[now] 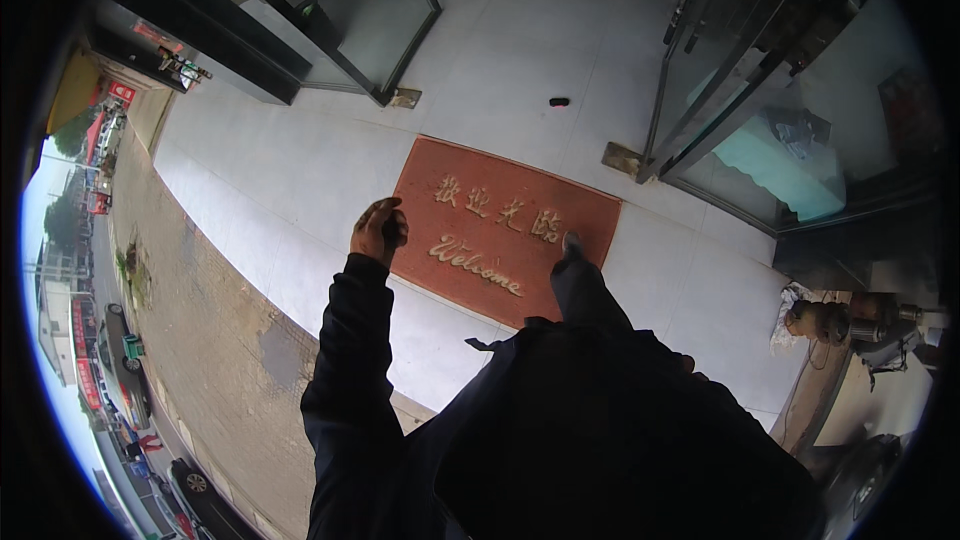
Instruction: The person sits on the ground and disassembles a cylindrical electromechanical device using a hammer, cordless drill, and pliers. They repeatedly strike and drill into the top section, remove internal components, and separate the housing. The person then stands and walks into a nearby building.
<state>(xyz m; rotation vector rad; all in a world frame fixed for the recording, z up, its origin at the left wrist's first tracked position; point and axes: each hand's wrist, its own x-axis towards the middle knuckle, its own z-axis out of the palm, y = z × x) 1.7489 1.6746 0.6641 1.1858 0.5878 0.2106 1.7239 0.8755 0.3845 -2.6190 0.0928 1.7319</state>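
Note:
My left hand (376, 231) is raised above the left edge of a red doormat (420, 165) with pale lettering. Its fingers curl inward around a dark patch, and I cannot make out what is there. Of my right hand (688, 365), only a sliver of skin shows at the right side of my dark clothing; its fingers are hidden. One of my feet (571, 248), in a grey shoe, is on the right part of the mat. A small dark object (559, 102) lies on the pale tiled floor beyond the mat.
Glass doors stand open at the left (405, 50) and right (690, 110) of the entrance. A pale turquoise box-like thing (790, 165) is behind the right glass. Brown cylindrical machinery (825, 320) stands at the right. Paving (200, 270), a road and cars (205, 490) lie to the left.

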